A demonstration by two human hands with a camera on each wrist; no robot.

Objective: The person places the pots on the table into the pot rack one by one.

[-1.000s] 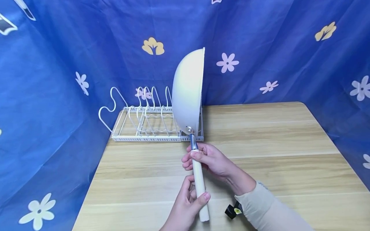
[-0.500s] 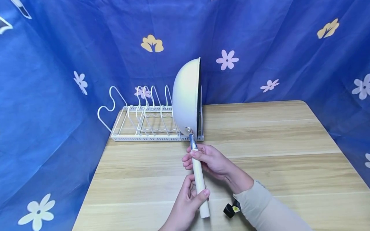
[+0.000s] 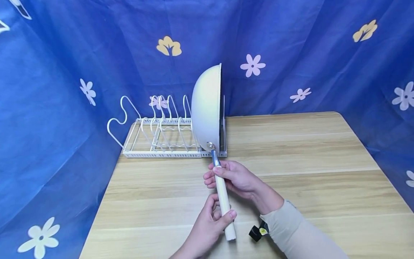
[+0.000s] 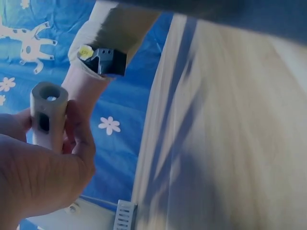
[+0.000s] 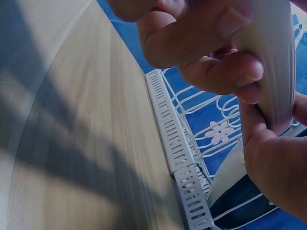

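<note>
A white wok [image 3: 206, 108] stands on edge at the right end of a white wire rack [image 3: 163, 155], its round underside facing left and its dark inside facing right. Its long cream handle [image 3: 221, 190] slants toward me from a shiny metal neck. Near the handle's free end my left hand [image 3: 208, 226] grips it, thumb on top. My right hand [image 3: 237, 178] pinches the handle just below the metal neck. In the left wrist view, the hollow end of the handle [image 4: 49, 108] shows. The right wrist view has the slotted rack rail [image 5: 168, 124] beside the hands.
Several wire loops [image 3: 171, 108] of the rack rise to the left of the wok. Under everything lies a wooden table [image 3: 291, 158]. A blue flowered cloth [image 3: 275, 36] hangs behind and at both sides. A small black device [image 3: 257, 232] sits at my right cuff.
The wok has come down into the right end of the rack, its top edge lower than before, and tipped slightly so the dark inside shows. Both hands have kept their hold on the handle.
</note>
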